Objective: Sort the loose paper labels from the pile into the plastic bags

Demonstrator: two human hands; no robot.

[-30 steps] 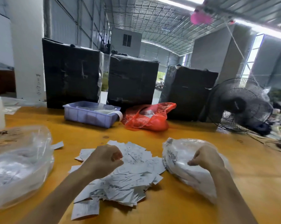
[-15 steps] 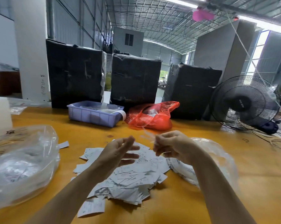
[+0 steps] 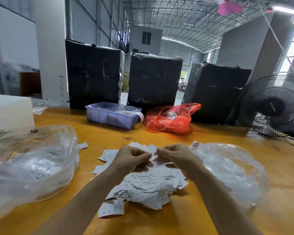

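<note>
In the head view, the left hand (image 3: 132, 160) and the right hand (image 3: 176, 157) meet above the far edge of the pile of paper labels (image 3: 148, 185), fingers of both curled in a pinch on something thin and clear between them. It looks like a small plastic bag or its mouth, but it is too faint to say for sure. The step in hand seems to be opening that film; it would go best with the thumbs rubbing the two layers apart, low over the pile so nothing drifts off.

A large clear bag (image 3: 32, 160) with labels inside lies to the left of the pile, and another clear bag (image 3: 231, 168) to the right. One stray label (image 3: 82, 145) lies just beside the left bag.

The counter (image 3: 202, 136) is smooth orange-yellow. At its back stand a lilac plastic tray (image 3: 112, 116), a red plastic bag (image 3: 171, 118), three black-wrapped cartons (image 3: 154, 80) and a black fan (image 3: 273, 106). The room is a high steel-roofed warehouse.
</note>
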